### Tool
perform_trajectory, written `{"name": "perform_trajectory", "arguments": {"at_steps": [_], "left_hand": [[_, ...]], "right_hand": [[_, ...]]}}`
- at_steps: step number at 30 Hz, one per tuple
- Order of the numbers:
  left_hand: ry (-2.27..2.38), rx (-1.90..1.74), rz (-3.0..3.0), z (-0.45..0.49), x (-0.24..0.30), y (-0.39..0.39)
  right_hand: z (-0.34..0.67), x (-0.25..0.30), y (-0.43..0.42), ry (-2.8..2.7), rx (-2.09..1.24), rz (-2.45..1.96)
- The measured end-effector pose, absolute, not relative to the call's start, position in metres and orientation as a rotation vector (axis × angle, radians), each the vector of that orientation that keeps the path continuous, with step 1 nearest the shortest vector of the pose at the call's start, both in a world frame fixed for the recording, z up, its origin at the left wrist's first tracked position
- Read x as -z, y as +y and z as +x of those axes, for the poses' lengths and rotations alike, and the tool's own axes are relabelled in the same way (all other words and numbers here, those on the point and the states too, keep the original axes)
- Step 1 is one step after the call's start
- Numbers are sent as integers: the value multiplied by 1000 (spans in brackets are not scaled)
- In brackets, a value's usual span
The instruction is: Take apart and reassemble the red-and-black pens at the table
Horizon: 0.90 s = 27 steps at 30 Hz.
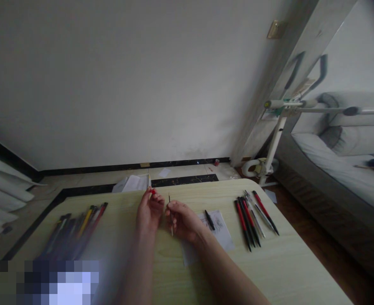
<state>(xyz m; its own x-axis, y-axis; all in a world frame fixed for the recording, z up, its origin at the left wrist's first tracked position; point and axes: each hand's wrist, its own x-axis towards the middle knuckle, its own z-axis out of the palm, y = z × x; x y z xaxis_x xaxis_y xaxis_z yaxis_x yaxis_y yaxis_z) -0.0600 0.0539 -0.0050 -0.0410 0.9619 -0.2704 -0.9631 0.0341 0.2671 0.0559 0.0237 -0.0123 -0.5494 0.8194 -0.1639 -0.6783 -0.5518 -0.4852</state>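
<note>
Above the middle of the table, my left hand (150, 212) pinches a small red piece (153, 192) that looks like a pen cap, though its exact form is too small to make out. Close beside it on the right, my right hand (185, 219) holds a thin pen refill (170, 218) upright between thumb and fingers, dark in its upper part and pale below. The two hands do not touch. Beyond the right wrist, a short black pen part (210, 220) rests on a sheet of scribbled paper (226, 237), partly covered by my right forearm.
Several red-and-black and clear pens (247, 222) lie side by side at the table's right. Another group of pens (75, 228) is blurred at the left. Past the table's far edge (202, 185) are a box of papers (136, 183) and a white exercise frame (275, 140).
</note>
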Motion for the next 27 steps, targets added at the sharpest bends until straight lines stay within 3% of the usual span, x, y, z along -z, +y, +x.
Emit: {"name": "perform_trajectory", "arguments": {"at_steps": [27], "left_hand": [[454, -1516, 44, -61, 6, 53]], "right_hand": [[56, 16, 25, -437, -2144, -466]]}}
